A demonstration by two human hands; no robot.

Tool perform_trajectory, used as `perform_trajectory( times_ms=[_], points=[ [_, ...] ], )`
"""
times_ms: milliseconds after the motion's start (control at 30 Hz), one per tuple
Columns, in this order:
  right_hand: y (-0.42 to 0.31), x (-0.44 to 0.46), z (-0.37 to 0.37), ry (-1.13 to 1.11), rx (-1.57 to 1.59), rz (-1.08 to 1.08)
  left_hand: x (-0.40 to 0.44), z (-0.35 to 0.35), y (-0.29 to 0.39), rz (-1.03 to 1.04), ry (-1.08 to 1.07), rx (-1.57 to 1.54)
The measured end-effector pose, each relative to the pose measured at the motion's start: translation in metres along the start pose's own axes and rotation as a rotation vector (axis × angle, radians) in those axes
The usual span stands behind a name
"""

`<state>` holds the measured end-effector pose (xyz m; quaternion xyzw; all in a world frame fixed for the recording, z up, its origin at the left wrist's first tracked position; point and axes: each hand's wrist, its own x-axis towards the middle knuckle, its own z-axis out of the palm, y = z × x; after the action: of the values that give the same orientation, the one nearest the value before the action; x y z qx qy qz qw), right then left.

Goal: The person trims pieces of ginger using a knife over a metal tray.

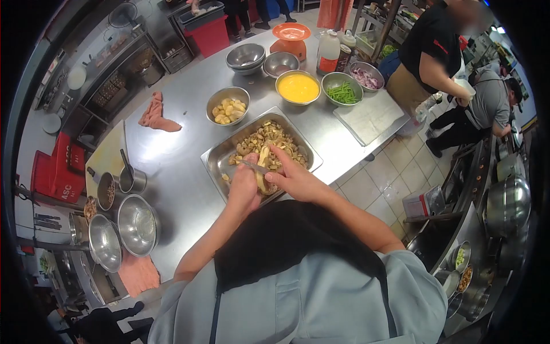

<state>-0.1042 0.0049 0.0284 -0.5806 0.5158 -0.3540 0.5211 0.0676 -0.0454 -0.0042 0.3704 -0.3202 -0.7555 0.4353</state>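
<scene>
My left hand [245, 184] is closed in a fist around a small knife [255, 167], its handle hidden by the fingers. The blade lies across a long yellow piece of ginger root [263, 160] with some brown skin. My right hand [292, 176] grips that ginger, its thumb close to the blade. Both hands are over a rectangular steel pan [213, 157], which holds many brown and yellow pieces [275, 135]. Beyond the pan stands a steel bowl [210, 113] of pale yellow peeled pieces [229, 110].
Along the far side are a bowl of yellow liquid [298, 88], a bowl of cut greens [342, 93], sliced onions [365, 79], an orange scale [290, 40] and stacked bowls [246, 56]. A cloth [158, 113] and large bowls [137, 225] lie left. A co-worker [427, 57] stands right.
</scene>
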Motion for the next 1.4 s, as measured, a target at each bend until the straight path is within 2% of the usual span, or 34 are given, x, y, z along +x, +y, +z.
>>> perform_trajectory(
  times_ms=[133,233,367,467,533,667,767,867,967,1067,1167,1267,1400],
  points=[
    [0.017,0.009,-0.011,0.049,0.027,-0.118,-0.020,0.009,0.020,-0.077,-0.040,0.082],
    [0.024,0.012,-0.014,0.045,0.167,-0.013,-0.012,-0.006,0.014,-0.140,-0.112,-0.038],
    [-0.012,-0.007,-0.014,-0.118,0.280,0.203,-0.015,0.014,0.018,-0.070,0.034,0.004],
    [-0.012,-0.007,-0.010,-0.179,0.204,0.136,-0.009,0.008,0.008,-0.033,0.030,-0.006],
    [-0.002,-0.005,-0.008,-0.140,0.139,0.042,-0.010,0.005,0.007,-0.006,0.020,0.019],
    [0.020,0.000,-0.010,-0.074,0.026,-0.138,-0.016,0.002,0.014,-0.103,-0.006,0.010],
    [0.015,-0.003,-0.011,-0.054,0.029,-0.067,-0.019,-0.001,0.013,-0.120,0.007,0.029],
    [0.040,0.006,-0.011,0.039,-0.203,-0.272,-0.020,0.000,0.015,-0.175,0.018,-0.013],
    [0.037,0.007,-0.011,-0.027,-0.131,-0.155,-0.021,-0.005,0.012,-0.247,0.034,-0.077],
    [0.062,0.016,-0.005,0.046,-0.156,-0.309,-0.020,-0.011,0.009,-0.264,0.004,-0.135],
    [0.022,0.005,-0.012,-0.106,0.069,0.105,-0.023,-0.015,0.007,-0.214,-0.035,-0.114],
    [0.040,0.009,-0.018,-0.030,0.483,0.364,-0.024,-0.017,0.008,-0.175,-0.070,-0.062],
    [0.045,0.007,-0.027,-0.163,0.667,0.486,-0.019,-0.028,0.007,-0.279,-0.098,-0.201]
  ],
)
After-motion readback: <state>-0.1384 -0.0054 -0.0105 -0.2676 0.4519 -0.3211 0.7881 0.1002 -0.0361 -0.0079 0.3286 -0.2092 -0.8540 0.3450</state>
